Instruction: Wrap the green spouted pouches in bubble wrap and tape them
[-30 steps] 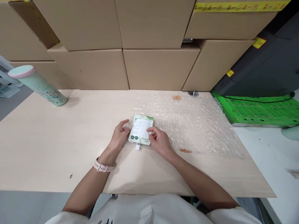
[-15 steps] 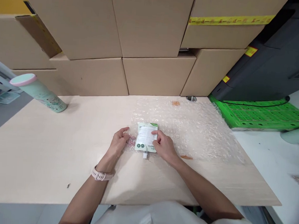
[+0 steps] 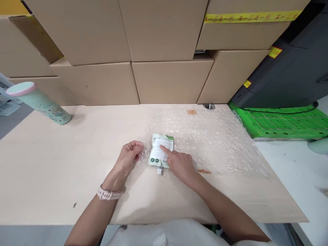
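A white and green spout pouch (image 3: 156, 160) lies flat on the left part of a clear bubble wrap sheet (image 3: 219, 142), its white cap pointing toward me. At the sheet's left edge, beside the pouch, my left hand (image 3: 130, 153) pinches the wrap between thumb and fingers. My right hand (image 3: 181, 164) rests over the pouch's right side. Its index finger is stretched out with the tip on the pouch's printed face, while the other fingers are bent and grip nothing that I can see.
Stacked cardboard boxes (image 3: 171, 82) line the back of the wooden table (image 3: 50, 175). A mint tumbler with a pink rim (image 3: 48, 105) stands at the left. On the right are a green plastic crate (image 3: 287, 122) and a dark grey machine (image 3: 294, 68).
My right index finger has slid left across the pouch and straightened. My left hand has drawn slightly left with the wrap's edge. The pouch stays nearly in place.
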A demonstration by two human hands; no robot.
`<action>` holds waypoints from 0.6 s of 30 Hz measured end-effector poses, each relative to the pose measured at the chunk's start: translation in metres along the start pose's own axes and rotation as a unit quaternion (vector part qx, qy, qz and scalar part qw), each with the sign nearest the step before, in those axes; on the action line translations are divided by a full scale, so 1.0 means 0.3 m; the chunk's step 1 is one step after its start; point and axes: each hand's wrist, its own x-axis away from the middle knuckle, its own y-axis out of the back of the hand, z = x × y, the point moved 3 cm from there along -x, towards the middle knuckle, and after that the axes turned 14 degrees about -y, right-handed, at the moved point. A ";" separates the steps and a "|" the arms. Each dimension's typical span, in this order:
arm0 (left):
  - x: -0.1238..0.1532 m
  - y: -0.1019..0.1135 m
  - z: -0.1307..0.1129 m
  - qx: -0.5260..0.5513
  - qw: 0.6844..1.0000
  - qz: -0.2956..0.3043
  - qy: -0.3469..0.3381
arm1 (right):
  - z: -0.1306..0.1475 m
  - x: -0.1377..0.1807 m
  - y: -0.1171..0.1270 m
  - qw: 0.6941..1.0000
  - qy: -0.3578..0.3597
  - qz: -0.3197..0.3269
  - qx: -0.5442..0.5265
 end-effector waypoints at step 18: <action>0.061 -0.125 0.074 -0.345 0.890 0.132 -0.267 | 0.065 -0.029 0.010 0.933 0.254 -0.183 -0.178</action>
